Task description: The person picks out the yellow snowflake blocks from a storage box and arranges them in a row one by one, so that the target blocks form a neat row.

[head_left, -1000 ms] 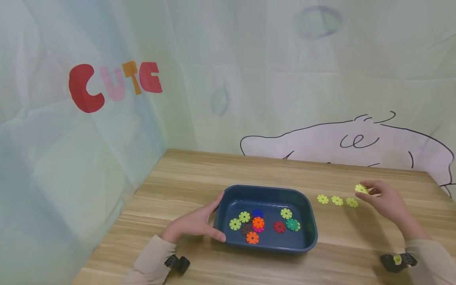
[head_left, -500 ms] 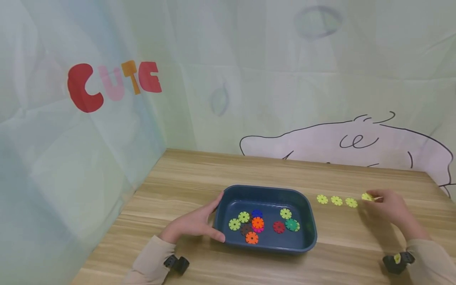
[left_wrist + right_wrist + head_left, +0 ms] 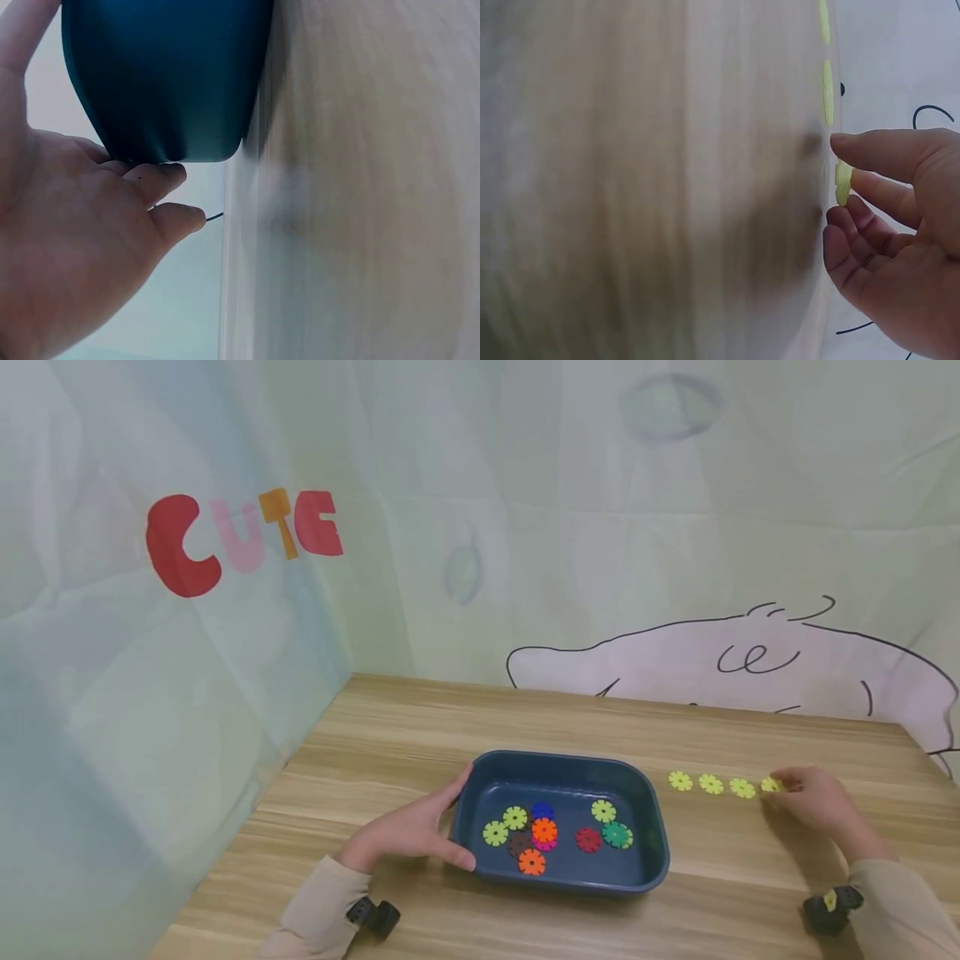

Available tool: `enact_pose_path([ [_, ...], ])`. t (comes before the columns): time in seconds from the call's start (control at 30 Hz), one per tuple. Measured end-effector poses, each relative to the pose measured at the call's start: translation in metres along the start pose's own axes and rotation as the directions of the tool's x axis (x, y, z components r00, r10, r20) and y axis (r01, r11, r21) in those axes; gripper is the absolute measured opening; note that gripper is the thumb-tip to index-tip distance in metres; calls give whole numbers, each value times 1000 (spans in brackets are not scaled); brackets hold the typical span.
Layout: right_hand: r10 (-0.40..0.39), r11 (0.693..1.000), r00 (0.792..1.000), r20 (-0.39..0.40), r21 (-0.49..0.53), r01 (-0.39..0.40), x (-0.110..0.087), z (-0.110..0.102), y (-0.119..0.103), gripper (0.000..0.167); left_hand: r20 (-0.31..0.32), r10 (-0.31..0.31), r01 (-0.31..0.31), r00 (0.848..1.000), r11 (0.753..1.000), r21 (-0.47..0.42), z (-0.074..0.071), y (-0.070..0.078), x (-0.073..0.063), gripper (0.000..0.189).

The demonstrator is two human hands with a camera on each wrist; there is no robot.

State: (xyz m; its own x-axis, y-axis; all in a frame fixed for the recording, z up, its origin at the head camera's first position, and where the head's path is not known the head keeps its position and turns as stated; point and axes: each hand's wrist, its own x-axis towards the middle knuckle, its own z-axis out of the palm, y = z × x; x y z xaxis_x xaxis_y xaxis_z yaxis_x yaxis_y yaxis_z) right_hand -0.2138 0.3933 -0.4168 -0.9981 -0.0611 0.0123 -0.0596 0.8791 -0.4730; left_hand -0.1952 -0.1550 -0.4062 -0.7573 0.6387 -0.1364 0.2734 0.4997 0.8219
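My right hand (image 3: 813, 806) pinches a yellow notched plastic disc (image 3: 771, 785) between thumb and fingers, low over the table at the right end of a row. In the right wrist view this disc (image 3: 844, 182) shows edge-on, just behind the thumb tip. Three matching yellow discs (image 3: 711, 784) lie flat to its left. My left hand (image 3: 408, 833) grips the left end of a dark blue tray (image 3: 562, 885), thumb at the front corner and fingers along the back corner. The left wrist view shows the tray's outer wall (image 3: 169, 82) against the fingers.
Inside the tray lie several loose discs, among them an orange disc (image 3: 532, 862), a red disc (image 3: 588, 840) and a green disc (image 3: 616, 834). A wood-grain table (image 3: 420, 718) carries everything, with a printed cloth backdrop (image 3: 450, 527) behind and at left.
My right hand has carried its yellow disc rightward past the third disc, then down toward the table in line with the row. The left hand and tray stay put.
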Motion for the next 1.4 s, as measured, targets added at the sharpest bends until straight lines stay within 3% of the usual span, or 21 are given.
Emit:
enact_pose_path([
  [0.37,25,1000,999,29,6,-25,0,0,5,49,3,-15,15,1000,1000,-16,0,1,0,125],
  [0.67,63,998,992,108,6,-64,2,-2,8,57,0,23,-23,1000,999,-24,0,-2,0,126],
  [1.27,71,997,990,126,4,-72,1,-5,5,59,-6,17,-17,1000,1000,-18,1,0,-1,126],
  [1.4,43,999,994,96,-5,-43,2,-7,3,60,-5,16,-16,1000,1000,-16,0,1,-1,126],
])
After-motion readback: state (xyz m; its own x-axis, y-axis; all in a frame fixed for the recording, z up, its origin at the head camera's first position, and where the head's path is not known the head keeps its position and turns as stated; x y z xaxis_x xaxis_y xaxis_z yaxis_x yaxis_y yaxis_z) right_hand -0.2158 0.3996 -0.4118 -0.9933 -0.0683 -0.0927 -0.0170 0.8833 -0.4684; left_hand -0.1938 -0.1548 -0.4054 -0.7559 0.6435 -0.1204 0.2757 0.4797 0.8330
